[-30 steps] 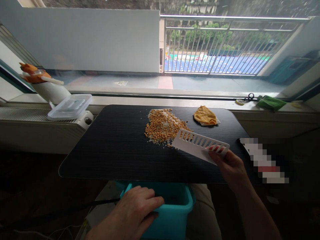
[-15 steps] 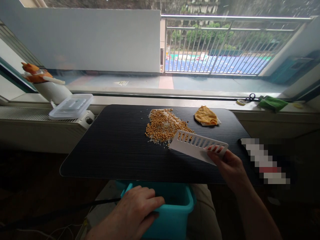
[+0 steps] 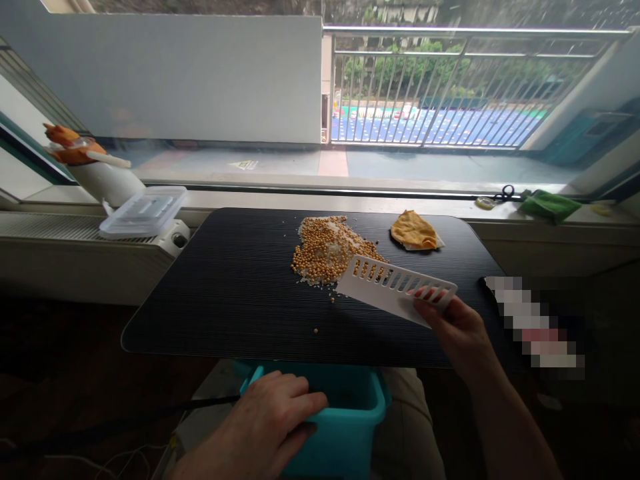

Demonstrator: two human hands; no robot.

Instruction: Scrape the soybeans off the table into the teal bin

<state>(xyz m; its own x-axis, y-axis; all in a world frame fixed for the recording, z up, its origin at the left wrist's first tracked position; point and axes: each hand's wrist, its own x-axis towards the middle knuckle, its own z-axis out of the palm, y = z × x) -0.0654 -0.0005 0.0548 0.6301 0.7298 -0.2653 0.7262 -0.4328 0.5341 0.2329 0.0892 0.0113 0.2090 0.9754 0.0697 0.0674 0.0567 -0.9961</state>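
My right hand [image 3: 453, 327] grips one end of a white slotted plastic divider [image 3: 383, 300], tilted over the table. Its far end touches or hangs just over the near right edge of a pile of soybeans mixed with white rice grains [image 3: 323, 263]. Some beans show through the slots. A single soybean [image 3: 315, 331] lies apart, close to the table's front edge. My left hand [image 3: 273, 413] is closed over the near left rim of a turquoise bin [image 3: 345, 433], which stands between my legs below the table edge. The inside of the bin is dark.
A folded yellow cloth [image 3: 414, 231] lies at the back right of the black table [image 3: 210, 293]. On the sill and radiator are a clear plastic lid [image 3: 145, 212], a white container [image 3: 107, 180], scissors [image 3: 505, 193] and a green cloth [image 3: 550, 205].
Two soybeans have come away from the pile toward the table's front edge. The divider has shifted very slightly to the left and up. My left hand has stayed on the bin.
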